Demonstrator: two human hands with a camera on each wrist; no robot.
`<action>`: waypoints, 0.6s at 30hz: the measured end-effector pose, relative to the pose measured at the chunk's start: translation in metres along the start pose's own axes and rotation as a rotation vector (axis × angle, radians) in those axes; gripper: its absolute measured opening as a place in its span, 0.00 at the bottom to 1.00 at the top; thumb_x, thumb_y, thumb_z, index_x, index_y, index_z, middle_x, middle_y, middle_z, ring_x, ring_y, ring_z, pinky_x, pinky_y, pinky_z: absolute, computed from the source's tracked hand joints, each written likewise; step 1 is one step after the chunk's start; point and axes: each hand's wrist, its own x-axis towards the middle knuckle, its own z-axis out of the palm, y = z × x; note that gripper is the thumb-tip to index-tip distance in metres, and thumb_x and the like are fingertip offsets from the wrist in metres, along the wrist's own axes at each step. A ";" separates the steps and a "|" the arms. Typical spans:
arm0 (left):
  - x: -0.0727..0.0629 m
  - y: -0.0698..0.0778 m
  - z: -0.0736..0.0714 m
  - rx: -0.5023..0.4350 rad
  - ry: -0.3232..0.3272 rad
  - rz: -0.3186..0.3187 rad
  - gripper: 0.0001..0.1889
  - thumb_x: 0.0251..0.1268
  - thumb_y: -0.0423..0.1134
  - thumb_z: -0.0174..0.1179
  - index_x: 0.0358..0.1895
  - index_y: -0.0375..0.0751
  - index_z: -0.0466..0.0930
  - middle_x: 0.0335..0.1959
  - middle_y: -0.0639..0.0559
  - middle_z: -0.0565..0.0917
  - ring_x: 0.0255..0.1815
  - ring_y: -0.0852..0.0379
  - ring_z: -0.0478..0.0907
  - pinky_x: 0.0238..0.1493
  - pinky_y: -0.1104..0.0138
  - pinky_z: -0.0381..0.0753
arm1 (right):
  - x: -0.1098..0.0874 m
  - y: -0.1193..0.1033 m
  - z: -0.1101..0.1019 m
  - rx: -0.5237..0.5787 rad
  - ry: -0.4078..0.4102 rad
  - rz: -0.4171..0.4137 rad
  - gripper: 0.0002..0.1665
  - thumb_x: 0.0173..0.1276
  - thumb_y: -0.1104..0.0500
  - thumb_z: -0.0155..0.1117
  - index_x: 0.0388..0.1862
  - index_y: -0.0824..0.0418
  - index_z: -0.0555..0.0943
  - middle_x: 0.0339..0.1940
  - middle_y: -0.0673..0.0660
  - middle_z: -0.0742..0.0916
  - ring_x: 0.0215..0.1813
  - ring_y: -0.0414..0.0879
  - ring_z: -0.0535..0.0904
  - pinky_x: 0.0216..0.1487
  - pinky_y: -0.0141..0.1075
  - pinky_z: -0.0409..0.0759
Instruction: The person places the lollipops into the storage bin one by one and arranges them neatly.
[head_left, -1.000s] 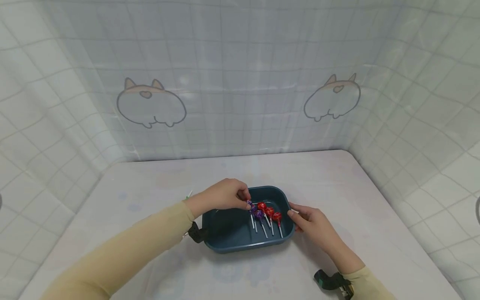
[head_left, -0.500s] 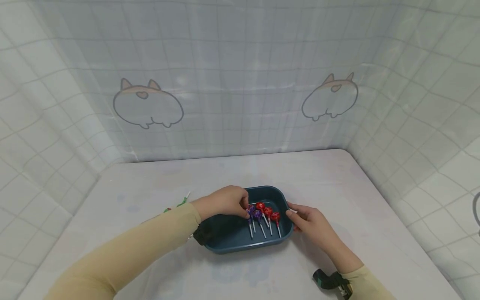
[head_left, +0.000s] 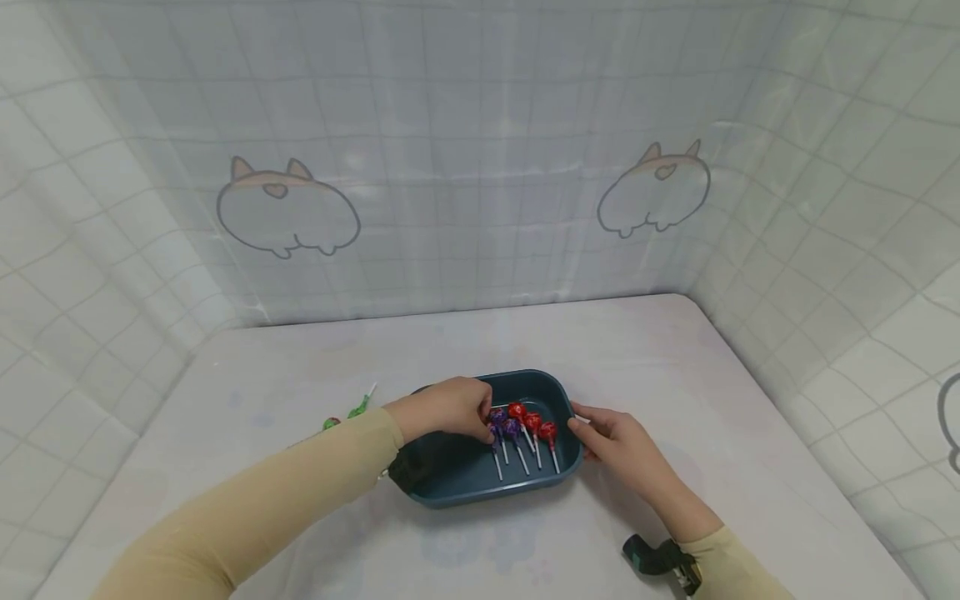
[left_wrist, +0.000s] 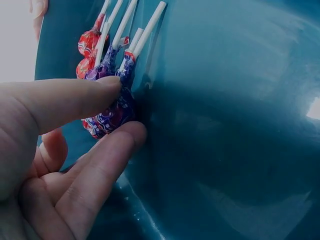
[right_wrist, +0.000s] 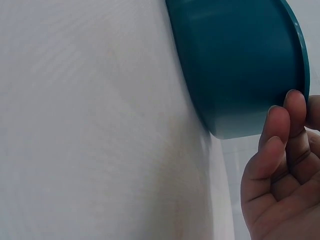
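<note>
The leftmost purple lollipop (left_wrist: 123,104) lies in the tray (head_left: 497,493), its head pinched between the thumb and fingers of my left hand (head_left: 453,407), its stick running from my fingertips back toward me. Just right of that hand sit two more purple lollipops (head_left: 512,427), then the red lollipops (head_left: 548,431), sticks roughly parallel. My right hand (head_left: 618,437), farther off, grips the tray's right end.

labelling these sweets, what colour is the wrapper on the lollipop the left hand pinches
The wrapper is purple with pale printing, clearest in the left wrist view.
</note>
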 end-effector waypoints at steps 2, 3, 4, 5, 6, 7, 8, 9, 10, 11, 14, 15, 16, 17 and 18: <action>0.001 -0.001 0.000 0.010 0.000 0.003 0.18 0.53 0.48 0.76 0.26 0.47 0.74 0.21 0.55 0.77 0.23 0.59 0.73 0.25 0.66 0.71 | 0.000 0.000 0.000 -0.002 0.001 0.001 0.26 0.72 0.48 0.63 0.66 0.56 0.78 0.22 0.52 0.82 0.28 0.47 0.78 0.30 0.38 0.79; 0.001 -0.001 0.001 0.015 0.000 0.007 0.18 0.53 0.48 0.76 0.26 0.47 0.74 0.20 0.55 0.77 0.23 0.59 0.73 0.25 0.66 0.71 | 0.000 -0.001 0.000 -0.004 0.001 0.002 0.26 0.72 0.49 0.63 0.66 0.56 0.78 0.22 0.52 0.82 0.28 0.47 0.78 0.30 0.37 0.79; 0.001 -0.001 0.001 0.020 0.000 0.008 0.18 0.53 0.49 0.76 0.25 0.47 0.74 0.20 0.56 0.77 0.22 0.59 0.73 0.25 0.66 0.71 | 0.000 -0.001 0.000 -0.004 0.001 0.003 0.26 0.72 0.49 0.63 0.66 0.56 0.78 0.22 0.52 0.82 0.28 0.47 0.78 0.30 0.37 0.79; 0.001 -0.001 0.001 0.024 -0.001 0.009 0.18 0.53 0.49 0.76 0.25 0.47 0.74 0.20 0.56 0.77 0.22 0.59 0.73 0.25 0.66 0.71 | 0.000 -0.001 0.000 -0.003 0.001 0.003 0.26 0.72 0.49 0.63 0.66 0.56 0.78 0.22 0.52 0.82 0.28 0.47 0.78 0.30 0.38 0.79; 0.002 0.000 0.001 0.027 -0.003 0.010 0.18 0.53 0.49 0.75 0.24 0.47 0.74 0.20 0.56 0.77 0.22 0.59 0.74 0.25 0.66 0.71 | 0.000 -0.001 0.000 -0.003 0.001 0.003 0.26 0.72 0.49 0.63 0.66 0.56 0.78 0.22 0.52 0.82 0.28 0.47 0.78 0.30 0.38 0.79; 0.002 0.000 0.001 0.028 -0.005 0.010 0.18 0.54 0.49 0.75 0.24 0.47 0.74 0.20 0.56 0.78 0.22 0.59 0.74 0.25 0.66 0.72 | 0.000 -0.001 0.000 -0.001 0.000 0.003 0.26 0.72 0.49 0.63 0.66 0.56 0.78 0.22 0.52 0.82 0.28 0.47 0.78 0.30 0.38 0.79; 0.002 0.000 0.001 0.028 -0.007 0.010 0.18 0.54 0.49 0.75 0.23 0.48 0.74 0.20 0.56 0.78 0.22 0.59 0.74 0.25 0.66 0.72 | 0.000 -0.001 0.000 0.001 0.001 0.002 0.26 0.72 0.49 0.63 0.66 0.56 0.78 0.22 0.52 0.82 0.28 0.47 0.78 0.30 0.38 0.79; 0.002 0.001 0.001 0.026 -0.009 0.010 0.18 0.54 0.49 0.75 0.23 0.48 0.74 0.20 0.56 0.78 0.22 0.59 0.75 0.25 0.66 0.72 | 0.000 -0.001 0.000 0.002 0.001 0.001 0.26 0.72 0.49 0.63 0.66 0.56 0.78 0.23 0.52 0.82 0.28 0.47 0.78 0.30 0.38 0.80; 0.002 0.001 0.001 0.027 -0.013 0.009 0.18 0.54 0.49 0.75 0.23 0.48 0.74 0.20 0.56 0.78 0.21 0.60 0.75 0.25 0.67 0.72 | 0.000 0.000 0.000 0.003 0.001 0.000 0.26 0.72 0.49 0.63 0.66 0.56 0.78 0.23 0.52 0.82 0.28 0.47 0.78 0.30 0.38 0.80; 0.002 0.001 0.001 0.028 -0.017 0.010 0.18 0.54 0.49 0.75 0.23 0.48 0.74 0.20 0.57 0.78 0.21 0.60 0.75 0.25 0.67 0.72 | 0.000 0.000 -0.001 0.003 0.001 0.001 0.26 0.72 0.49 0.63 0.66 0.56 0.78 0.23 0.52 0.82 0.28 0.47 0.78 0.30 0.38 0.80; 0.002 0.002 0.001 0.050 -0.021 0.016 0.19 0.53 0.50 0.76 0.22 0.48 0.74 0.19 0.57 0.77 0.22 0.60 0.73 0.26 0.67 0.71 | 0.000 0.000 -0.001 0.003 0.001 0.002 0.26 0.72 0.49 0.63 0.66 0.56 0.78 0.23 0.52 0.82 0.28 0.48 0.78 0.30 0.38 0.80; 0.001 0.002 0.001 0.059 -0.021 0.017 0.19 0.52 0.50 0.76 0.22 0.48 0.74 0.19 0.57 0.76 0.22 0.60 0.73 0.26 0.67 0.70 | 0.000 0.000 -0.001 0.003 0.000 0.004 0.26 0.72 0.49 0.63 0.66 0.56 0.78 0.23 0.52 0.82 0.28 0.48 0.78 0.30 0.39 0.80; 0.001 0.002 0.001 0.067 -0.020 0.020 0.19 0.52 0.50 0.76 0.22 0.48 0.73 0.19 0.57 0.76 0.22 0.60 0.72 0.26 0.67 0.70 | 0.000 0.000 0.000 0.002 -0.001 0.005 0.26 0.72 0.49 0.63 0.66 0.56 0.78 0.23 0.52 0.82 0.28 0.48 0.78 0.30 0.39 0.80; 0.001 0.002 0.001 0.073 -0.019 0.022 0.19 0.51 0.50 0.77 0.22 0.48 0.73 0.19 0.57 0.75 0.22 0.60 0.71 0.26 0.67 0.69 | 0.000 0.000 0.000 0.002 0.000 0.007 0.26 0.73 0.49 0.63 0.66 0.56 0.78 0.23 0.52 0.82 0.28 0.48 0.78 0.30 0.39 0.80; 0.001 0.002 0.001 0.082 -0.017 0.024 0.19 0.51 0.50 0.77 0.22 0.49 0.73 0.19 0.57 0.75 0.23 0.60 0.71 0.26 0.67 0.69 | 0.000 0.000 0.000 0.001 0.001 0.008 0.26 0.72 0.49 0.63 0.66 0.56 0.78 0.23 0.52 0.83 0.29 0.48 0.78 0.31 0.39 0.80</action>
